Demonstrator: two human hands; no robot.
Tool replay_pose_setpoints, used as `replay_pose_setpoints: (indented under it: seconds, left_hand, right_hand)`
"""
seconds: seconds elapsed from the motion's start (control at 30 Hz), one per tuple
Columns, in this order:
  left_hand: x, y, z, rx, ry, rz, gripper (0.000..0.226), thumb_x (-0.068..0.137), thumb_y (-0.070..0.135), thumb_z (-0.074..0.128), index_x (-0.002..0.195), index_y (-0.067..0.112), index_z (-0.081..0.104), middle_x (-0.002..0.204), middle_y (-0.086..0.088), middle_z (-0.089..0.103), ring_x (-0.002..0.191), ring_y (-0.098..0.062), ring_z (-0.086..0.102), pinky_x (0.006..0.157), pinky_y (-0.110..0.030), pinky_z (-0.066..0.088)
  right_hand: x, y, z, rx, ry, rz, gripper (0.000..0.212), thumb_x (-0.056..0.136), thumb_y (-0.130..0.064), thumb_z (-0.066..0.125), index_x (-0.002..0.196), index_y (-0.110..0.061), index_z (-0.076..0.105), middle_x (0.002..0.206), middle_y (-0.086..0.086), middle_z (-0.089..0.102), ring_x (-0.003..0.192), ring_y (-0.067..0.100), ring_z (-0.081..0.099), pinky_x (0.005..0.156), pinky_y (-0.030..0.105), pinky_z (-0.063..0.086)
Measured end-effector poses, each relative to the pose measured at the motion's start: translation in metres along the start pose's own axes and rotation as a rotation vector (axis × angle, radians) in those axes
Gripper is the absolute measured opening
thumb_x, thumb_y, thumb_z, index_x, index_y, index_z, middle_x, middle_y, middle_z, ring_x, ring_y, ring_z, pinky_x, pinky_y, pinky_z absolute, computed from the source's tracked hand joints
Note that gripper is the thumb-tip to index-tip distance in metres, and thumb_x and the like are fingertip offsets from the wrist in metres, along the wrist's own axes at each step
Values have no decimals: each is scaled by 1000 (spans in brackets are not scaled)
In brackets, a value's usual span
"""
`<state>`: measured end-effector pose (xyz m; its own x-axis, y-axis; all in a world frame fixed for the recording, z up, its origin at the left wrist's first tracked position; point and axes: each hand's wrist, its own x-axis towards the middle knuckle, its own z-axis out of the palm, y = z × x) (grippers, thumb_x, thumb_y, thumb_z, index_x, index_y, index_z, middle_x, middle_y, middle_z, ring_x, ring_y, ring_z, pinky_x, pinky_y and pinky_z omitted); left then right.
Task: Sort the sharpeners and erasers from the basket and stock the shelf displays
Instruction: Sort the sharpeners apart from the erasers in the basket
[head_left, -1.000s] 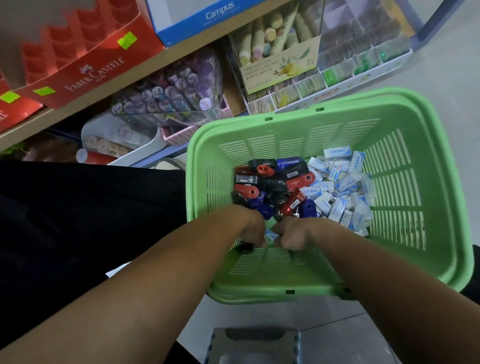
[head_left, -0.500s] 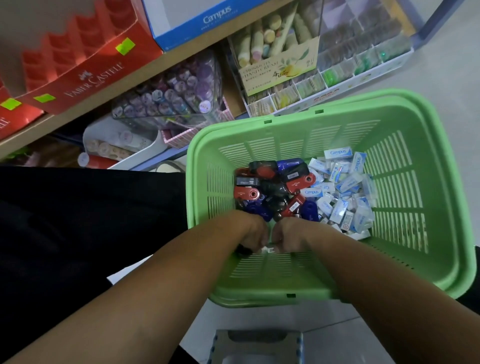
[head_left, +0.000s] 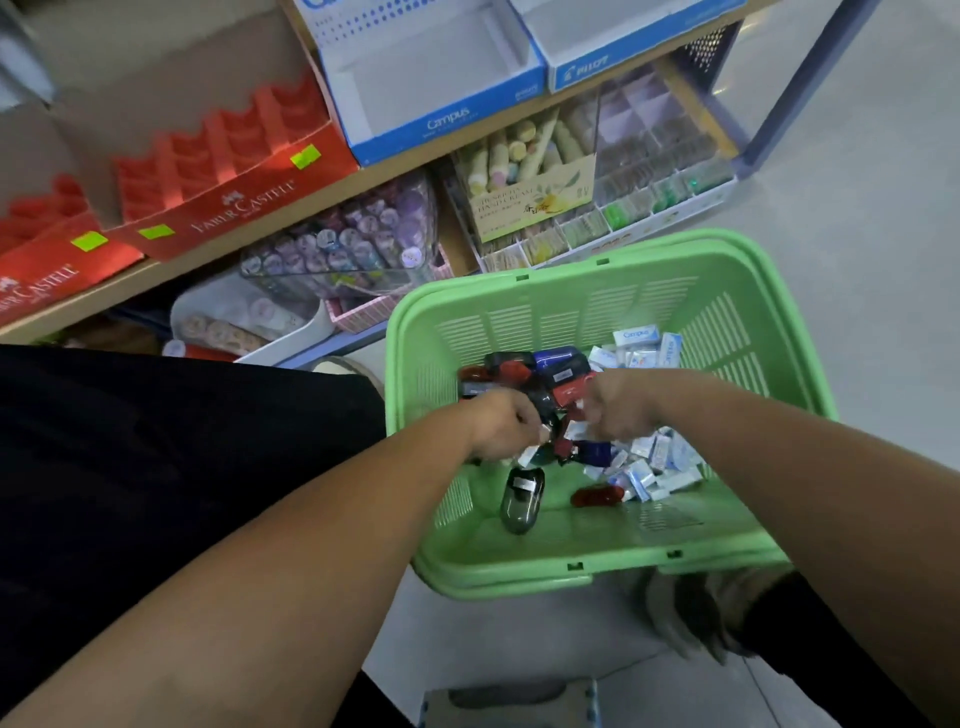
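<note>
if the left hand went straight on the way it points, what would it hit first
Most likely the pile of dark and red plastic sharpeners in the green plastic basket, right beyond the left hand; the right hand lies further along. Depth is unclear.

Left hand and right hand amid sharpeners and erasers in green basket

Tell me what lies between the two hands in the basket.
In the head view, between the left hand and right hand lie dark and red sharpeners and a white eraser, inside the green basket.
</note>
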<state>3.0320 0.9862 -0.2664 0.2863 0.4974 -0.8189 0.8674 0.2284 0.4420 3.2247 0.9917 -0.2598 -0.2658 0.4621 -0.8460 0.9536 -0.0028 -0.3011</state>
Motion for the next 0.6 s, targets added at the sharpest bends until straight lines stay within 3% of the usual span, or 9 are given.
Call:
replay_pose_setpoints:
  seconds: [0.1, 0.17, 0.27, 0.33, 0.4, 0.47, 0.53, 0.6]
  left_hand:
    - [0, 12, 4, -296, 141, -22, 14, 100, 33, 64, 94, 21, 69, 92, -5, 68, 70, -20, 58, 68, -33, 58]
    - [3, 26, 12, -375, 186, -33, 17, 99, 32, 66, 91, 17, 68, 87, -5, 65, 65, -18, 58, 65, -32, 62]
    - [14, 57, 33, -461, 212, 10, 21, 96, 32, 70, 96, 12, 69, 102, -8, 68, 61, -19, 59, 59, -31, 59]
    - [19, 79, 45, -643, 129, 49, 27, 96, 27, 71, 114, 8, 66, 113, -9, 66, 74, -18, 63, 60, -31, 62]
    - [23, 88, 52, -822, -43, 73, 38, 96, 23, 70, 131, 12, 60, 129, -7, 63, 106, -19, 65, 75, -39, 65]
    - [24, 78, 49, -770, -50, 77, 39, 97, 24, 67, 135, 18, 58, 132, -3, 63, 120, -19, 60, 86, -42, 62]
    - [21, 54, 42, -575, 107, 35, 19, 101, 19, 61, 119, 21, 65, 119, -4, 67, 104, -18, 64, 84, -39, 60]
    - [17, 27, 40, -328, 183, 8, 17, 100, 8, 54, 103, 16, 68, 103, -8, 68, 83, -19, 61, 71, -35, 57]
  right_hand:
    - [-27, 12, -27, -69, 254, 101, 40, 96, -34, 68, 126, -10, 56, 127, 11, 61, 113, 29, 59, 90, 33, 47]
    - [-39, 19, -31, -93, 387, 171, 41, 97, -36, 65, 130, -14, 53, 132, 10, 59, 119, 30, 58, 96, 38, 49]
    - [-44, 27, -23, -64, 538, 242, 43, 98, -38, 61, 134, -17, 51, 134, 9, 57, 120, 31, 59, 95, 41, 51]
    - [-45, 30, -17, 25, 615, 227, 44, 97, -38, 61, 134, -16, 53, 135, 11, 57, 121, 32, 58, 95, 41, 50]
    - [-43, 35, -16, 127, 665, 194, 41, 97, -36, 59, 132, -16, 56, 132, 12, 60, 118, 33, 60, 92, 40, 51]
    - [-40, 38, -17, 180, 686, 176, 35, 97, -34, 57, 128, -19, 60, 126, 10, 65, 114, 32, 62, 89, 39, 51]
    - [-35, 34, -17, 156, 679, 151, 24, 96, -32, 55, 116, -22, 65, 114, 8, 70, 103, 31, 65, 83, 36, 53]
    - [-24, 24, -11, 141, 569, 90, 16, 95, -31, 57, 103, -22, 68, 103, 6, 72, 94, 28, 66, 76, 31, 52]
